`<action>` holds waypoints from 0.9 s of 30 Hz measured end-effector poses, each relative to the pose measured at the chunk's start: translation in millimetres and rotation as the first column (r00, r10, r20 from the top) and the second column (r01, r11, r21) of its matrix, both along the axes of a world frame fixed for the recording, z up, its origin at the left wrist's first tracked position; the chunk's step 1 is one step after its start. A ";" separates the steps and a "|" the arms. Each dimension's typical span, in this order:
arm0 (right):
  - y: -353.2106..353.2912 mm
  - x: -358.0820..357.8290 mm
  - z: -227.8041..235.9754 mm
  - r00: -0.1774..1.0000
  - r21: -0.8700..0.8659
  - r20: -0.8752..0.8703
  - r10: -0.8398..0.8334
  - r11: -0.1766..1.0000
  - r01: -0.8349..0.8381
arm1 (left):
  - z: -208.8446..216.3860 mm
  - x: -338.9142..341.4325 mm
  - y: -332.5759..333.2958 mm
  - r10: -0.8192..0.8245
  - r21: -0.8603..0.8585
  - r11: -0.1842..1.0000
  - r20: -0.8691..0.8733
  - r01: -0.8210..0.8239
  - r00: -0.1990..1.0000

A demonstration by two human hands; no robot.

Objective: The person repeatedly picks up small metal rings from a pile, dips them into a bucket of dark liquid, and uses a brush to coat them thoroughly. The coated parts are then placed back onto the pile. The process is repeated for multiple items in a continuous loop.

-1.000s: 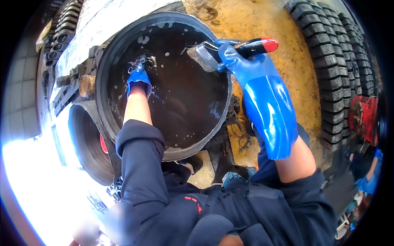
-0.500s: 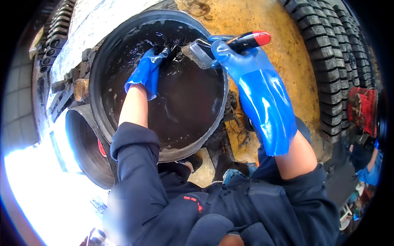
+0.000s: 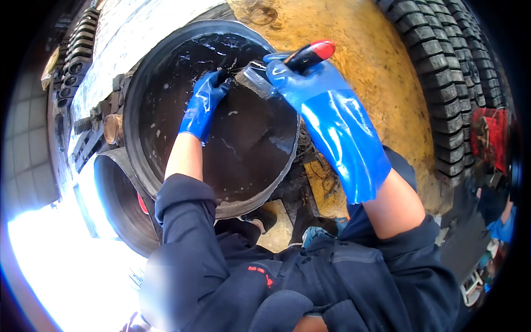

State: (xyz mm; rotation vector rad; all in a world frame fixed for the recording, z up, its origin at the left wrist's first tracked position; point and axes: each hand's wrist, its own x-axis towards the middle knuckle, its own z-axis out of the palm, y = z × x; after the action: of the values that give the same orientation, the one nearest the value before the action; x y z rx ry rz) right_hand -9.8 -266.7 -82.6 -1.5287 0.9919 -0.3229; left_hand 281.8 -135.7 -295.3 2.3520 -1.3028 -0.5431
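A round tub (image 3: 131, 110) of dark liquid (image 3: 238, 149) stands before me. My right hand (image 3: 307, 83), in a long blue rubber glove, is closed round a flat paintbrush (image 3: 255, 78) with a black and red handle. The brush's wet bristles point left over the liquid, beside the left fingertips. Over the tub's middle, my left hand (image 3: 209, 97), also blue-gloved, has its fingers curled together at a small dark, wet thing whose kind I cannot make out.
Left of the tub, a wide metal cylinder (image 3: 124, 193) lies on its side near a rusty pipe end (image 3: 113, 129). Ribbed black tracks (image 3: 431, 72) stand on the right, with a red container (image 3: 489, 138) beyond. A person's blue sleeve (image 3: 502, 227) shows at far right.
My right hand and the paintbrush have shifted left, further over the tub. The left hand has moved slightly right and down, lifting clear of the splashing liquid.
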 end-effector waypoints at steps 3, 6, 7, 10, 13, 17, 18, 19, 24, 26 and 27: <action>-1.1 0.7 29.4 0.993 0.125 -0.118 -0.028 0.991 0.043 | 1.7 -15.9 -4.2 -0.064 -0.137 0.986 0.200 0.093 0.978; 13.7 -0.6 0.4 0.997 -0.142 -0.064 0.047 0.988 -0.056 | 11.9 -13.1 -2.8 0.019 -0.007 1.000 0.324 -0.018 0.946; 19.2 0.6 -7.4 0.997 -0.137 -0.053 0.055 0.989 -0.062 | 11.7 -7.2 4.2 0.071 -0.112 0.993 0.384 -0.030 0.921; 22.0 0.2 -19.8 0.981 -0.115 -0.185 0.056 0.990 -0.078 | 44.3 -32.3 -4.8 0.229 -0.091 0.971 0.090 -0.221 0.969; 44.3 13.8 -16.4 0.970 -0.056 -0.175 0.169 0.982 -0.181 | 44.1 5.4 38.7 0.428 -0.173 0.893 0.036 -0.416 0.903; 58.1 5.9 -20.3 0.908 -0.080 -0.336 0.251 0.953 -0.293 | 82.8 -33.7 58.1 0.530 -0.044 0.699 -0.638 -0.714 0.558; 67.1 7.7 -21.4 0.868 -0.093 -0.410 0.281 0.933 -0.346 | 97.6 -39.0 71.5 0.523 -0.031 0.663 -0.696 -0.748 0.492; 73.4 7.6 -30.1 0.842 -0.100 -0.445 0.306 0.917 -0.387 | 110.4 -46.8 81.9 0.503 -0.022 0.641 -0.743 -0.767 0.442; 90.8 12.7 -48.7 0.738 -0.008 -0.518 0.432 0.861 -0.509 | 174.7 -94.8 139.0 0.442 -0.054 0.624 -0.798 -0.780 0.409; 95.4 13.5 -54.6 0.641 -0.038 -0.593 0.487 0.778 -0.626 | 191.9 -117.0 157.8 0.446 -0.065 0.622 -0.789 -0.780 0.421; 99.0 15.8 -62.6 0.649 -0.015 -0.600 0.468 0.804 -0.594 | 198.7 -129.2 168.7 0.459 -0.070 0.619 -0.776 -0.782 0.432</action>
State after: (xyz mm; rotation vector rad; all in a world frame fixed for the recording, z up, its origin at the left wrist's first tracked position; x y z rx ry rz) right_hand 6.0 -167.7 -145.2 -2.1043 0.9076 0.5169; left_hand 152.6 33.0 -96.7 1.7429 -0.0697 -0.6920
